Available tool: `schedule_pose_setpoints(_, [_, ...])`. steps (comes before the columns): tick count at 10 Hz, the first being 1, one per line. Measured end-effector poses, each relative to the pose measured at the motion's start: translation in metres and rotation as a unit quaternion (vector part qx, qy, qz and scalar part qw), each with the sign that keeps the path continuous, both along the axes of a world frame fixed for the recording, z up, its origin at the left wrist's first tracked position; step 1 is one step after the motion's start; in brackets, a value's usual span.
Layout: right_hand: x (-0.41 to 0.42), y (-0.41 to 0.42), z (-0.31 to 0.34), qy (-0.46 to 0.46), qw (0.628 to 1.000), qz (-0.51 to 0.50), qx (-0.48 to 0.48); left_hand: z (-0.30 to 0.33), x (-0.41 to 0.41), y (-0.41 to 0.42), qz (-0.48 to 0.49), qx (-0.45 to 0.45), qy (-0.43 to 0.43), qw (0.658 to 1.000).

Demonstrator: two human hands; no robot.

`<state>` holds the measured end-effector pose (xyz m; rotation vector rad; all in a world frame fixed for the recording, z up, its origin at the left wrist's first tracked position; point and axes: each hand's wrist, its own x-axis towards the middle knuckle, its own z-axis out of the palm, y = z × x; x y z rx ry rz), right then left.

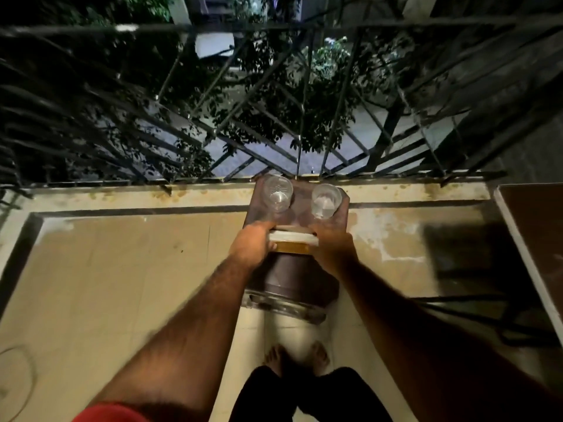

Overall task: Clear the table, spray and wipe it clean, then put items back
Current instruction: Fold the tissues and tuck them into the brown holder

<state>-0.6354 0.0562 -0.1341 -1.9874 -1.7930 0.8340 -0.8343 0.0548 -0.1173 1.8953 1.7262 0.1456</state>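
Observation:
I hold a brown tray (300, 208) out in front of me, close to the balcony railing. Two clear plastic cups stand on it, one at the far left (277, 193) and one at the far right (326, 201). My left hand (254, 245) grips the tray's near left edge and my right hand (332, 248) grips its near right edge. Between my hands lies a flat white-edged, yellowish item (292, 241); what it is I cannot tell. Under the tray sits a dark brown cylindrical object (289, 281) with a clear rim (286, 307).
A brown table top with a white edge (530, 236) stands at the right. A black metal railing (189, 117) and a stained ledge (122, 196) run across ahead. My bare feet (297, 357) are on the beige tiled floor. A thin hose loop (18, 379) lies far left.

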Motion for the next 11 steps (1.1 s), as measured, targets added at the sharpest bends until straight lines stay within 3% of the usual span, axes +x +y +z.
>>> schedule_pose_setpoints(1, [-0.002,0.017,-0.032,0.073,0.983,-0.114,0.124,-0.042,0.001,0.011,0.001,-0.018,-0.002,1.0])
schedule_pose_setpoints(2, [-0.003,0.015,-0.043,0.016,0.992,-0.071,0.103,-0.065,0.001,0.016,-0.001,-0.03,0.001,1.0])
schedule_pose_setpoints(3, [-0.003,0.016,-0.075,-0.062,0.995,0.077,0.018,-0.086,-0.001,0.02,0.009,-0.032,-0.002,0.999])
schedule_pose_setpoints(4, [-0.002,0.015,-0.091,-0.163,0.976,0.145,-0.008,-0.092,-0.003,0.021,0.017,-0.028,-0.012,0.999])
schedule_pose_setpoints(6, [-0.004,0.019,-0.083,-0.154,0.979,0.124,-0.041,-0.079,0.0,0.022,0.012,-0.044,-0.011,0.999])
schedule_pose_setpoints(8, [0.005,0.018,-0.026,-0.109,0.991,0.073,0.011,-0.021,0.018,0.024,-0.023,-0.002,0.003,1.0])
schedule_pose_setpoints(11, [0.059,-0.012,0.123,-0.11,0.994,-0.008,0.017,0.11,0.086,0.02,-0.118,0.043,0.001,0.992])
